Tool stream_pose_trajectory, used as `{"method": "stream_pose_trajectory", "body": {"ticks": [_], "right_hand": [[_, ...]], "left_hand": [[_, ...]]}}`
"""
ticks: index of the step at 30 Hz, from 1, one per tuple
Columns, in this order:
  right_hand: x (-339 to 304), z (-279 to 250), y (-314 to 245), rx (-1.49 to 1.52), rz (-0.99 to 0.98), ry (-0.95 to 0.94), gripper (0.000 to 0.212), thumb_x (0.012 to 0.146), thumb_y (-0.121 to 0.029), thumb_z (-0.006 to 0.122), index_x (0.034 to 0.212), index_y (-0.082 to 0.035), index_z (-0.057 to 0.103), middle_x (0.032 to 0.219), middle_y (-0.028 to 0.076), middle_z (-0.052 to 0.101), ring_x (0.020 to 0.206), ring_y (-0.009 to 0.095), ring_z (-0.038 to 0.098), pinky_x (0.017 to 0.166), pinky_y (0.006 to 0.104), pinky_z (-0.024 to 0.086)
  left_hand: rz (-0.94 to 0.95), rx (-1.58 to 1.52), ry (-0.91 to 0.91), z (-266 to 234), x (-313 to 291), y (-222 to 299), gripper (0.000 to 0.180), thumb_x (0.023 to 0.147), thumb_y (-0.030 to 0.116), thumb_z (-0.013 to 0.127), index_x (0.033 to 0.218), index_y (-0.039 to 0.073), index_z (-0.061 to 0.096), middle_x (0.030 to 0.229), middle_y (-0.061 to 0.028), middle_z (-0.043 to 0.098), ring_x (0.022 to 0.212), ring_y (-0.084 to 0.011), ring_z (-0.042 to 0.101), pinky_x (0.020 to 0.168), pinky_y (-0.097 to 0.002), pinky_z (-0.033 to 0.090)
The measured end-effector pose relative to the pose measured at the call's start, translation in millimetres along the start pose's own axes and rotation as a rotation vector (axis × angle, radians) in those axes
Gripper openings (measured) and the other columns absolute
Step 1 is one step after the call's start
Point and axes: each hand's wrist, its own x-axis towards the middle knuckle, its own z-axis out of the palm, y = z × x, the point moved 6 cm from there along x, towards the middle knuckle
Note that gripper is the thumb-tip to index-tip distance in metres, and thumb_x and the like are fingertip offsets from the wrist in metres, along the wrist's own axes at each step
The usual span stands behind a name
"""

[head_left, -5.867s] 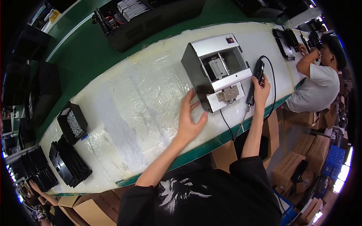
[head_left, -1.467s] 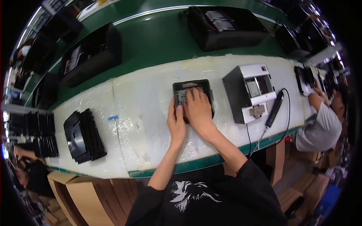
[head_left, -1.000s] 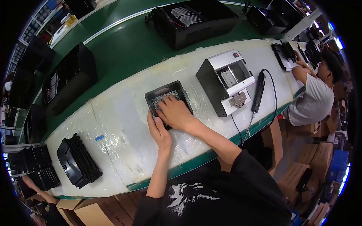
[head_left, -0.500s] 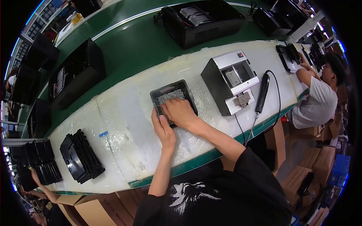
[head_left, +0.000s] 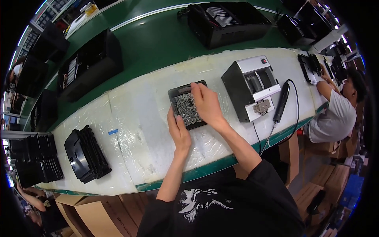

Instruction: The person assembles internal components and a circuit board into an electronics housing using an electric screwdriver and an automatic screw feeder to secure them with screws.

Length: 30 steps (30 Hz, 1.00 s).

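A black plastic bin [head_left: 172,94] holding a heap of small silver screws [head_left: 186,110] rests on the film-covered worktop. My left hand [head_left: 180,133] grips the bin's near left side, thumb over the rim and fingers along the outer wall. Over the bin's right half is my right hand [head_left: 209,106], its fingers curled together near the far rim. Whatever those fingers hold, if anything, is hidden. To the right of the bin stands a silver and black screw feeder [head_left: 252,85]. A black electric screwdriver [head_left: 282,103] with a cord lies beside the feeder.
A stack of black plastic panels [head_left: 85,154] sits at the left, near a strip of blue tape [head_left: 113,132]. Large black housings [head_left: 233,23] stand on the green conveyor [head_left: 158,47] beyond. Another person [head_left: 333,102] works at the right. Cardboard boxes [head_left: 102,215] are below the table edge.
My right hand has risen from among the screws to the bin's far right side, its fingers drawn together. More screws now show. The whole view has shifted a little; my left hand stays at the bin.
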Motion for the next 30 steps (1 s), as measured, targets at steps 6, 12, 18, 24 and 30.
{"method": "stream_pose_trajectory", "body": {"ticks": [6,12,18,24,30], "right_hand": [[5.5,-2.2,8.1,0.130,0.065,-0.005,0.033,0.097,-0.025,0.047,0.083,0.003,0.058,0.062,0.018,0.054,0.051,0.022,0.047,0.050,0.0357,0.038],[-0.9,16.2,-6.7,-0.254,-0.218,0.116,0.030,0.095,-0.022,0.049,0.076,0.000,0.051,0.064,0.019,0.058,0.058,0.038,0.056,0.049,0.0435,0.042],[0.2,12.5,-3.6,-0.224,-0.157,0.064,0.030,0.096,-0.022,0.048,0.075,0.000,0.051,0.067,0.020,0.059,0.061,0.038,0.056,0.052,0.0427,0.043],[4.1,3.3,7.2,0.332,0.153,0.031,0.039,0.098,-0.028,0.046,0.074,0.002,0.053,0.058,0.003,0.048,0.056,0.009,0.045,0.052,0.0283,0.037],[12.9,-24.9,-7.1,0.783,0.128,0.109,0.030,0.097,-0.027,0.047,0.076,-0.006,0.053,0.058,-0.001,0.047,0.053,0.007,0.044,0.048,0.0228,0.035]], "left_hand": [[0.032,0.021,-0.014,1.3,0.0,0.8,0.043,0.100,0.021,0.034,0.134,-0.005,0.038,0.130,-0.0158,0.047,0.118,-0.0227,0.046,0.101,-0.0324,0.033],[0.008,-0.019,-0.012,-1.9,1.6,0.2,0.044,0.099,0.024,0.037,0.132,-0.005,0.039,0.129,-0.0193,0.047,0.119,-0.0296,0.046,0.101,-0.0369,0.033],[-0.014,-0.051,-0.016,3.7,0.7,4.3,0.045,0.098,0.024,0.037,0.132,-0.005,0.039,0.129,-0.0188,0.047,0.118,-0.0282,0.046,0.101,-0.0360,0.033],[-0.027,-0.076,-0.032,4.6,-0.1,6.1,0.045,0.099,0.025,0.036,0.133,-0.004,0.039,0.129,-0.0180,0.047,0.117,-0.0264,0.046,0.101,-0.0348,0.032],[-0.031,-0.098,-0.017,4.4,0.5,1.1,0.046,0.099,0.026,0.035,0.134,-0.004,0.038,0.129,-0.0183,0.047,0.118,-0.0260,0.045,0.102,-0.0344,0.032]]}}
